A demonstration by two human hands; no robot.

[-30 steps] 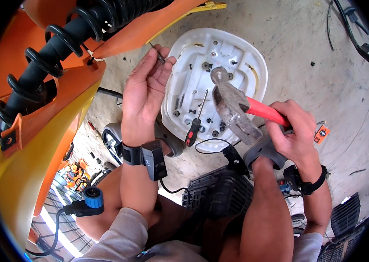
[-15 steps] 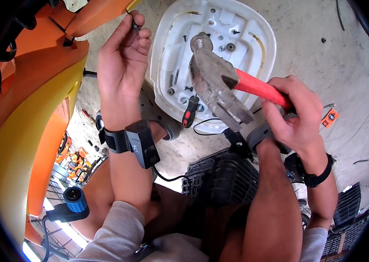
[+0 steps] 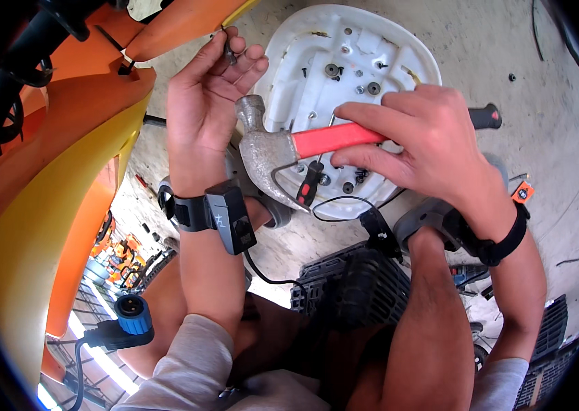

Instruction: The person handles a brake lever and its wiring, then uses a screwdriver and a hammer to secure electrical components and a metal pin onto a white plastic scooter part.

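My right hand is wrapped round the red handle of a claw hammer. Its steel head points left, close to my left wrist, with the claw curving down. My left hand, palm up, pinches a small dark metal pin under the edge of an orange and yellow panel. Whether the pin's hidden upper end sits in the panel, I cannot tell. Behind the hammer lies a white plastic tray-like shell with loose screws, washers and a black-and-red screwdriver.
Orange and yellow bodywork fills the left side. Below the white shell lies a black slatted plastic piece. An orange tag-like item rests on the concrete floor at right. A cable with a blue connector hangs at lower left.
The hammer has swung left, its head now beside my left wrist and its handle nearly level. My right hand has moved up and left. My left hand keeps its pinch at the panel.
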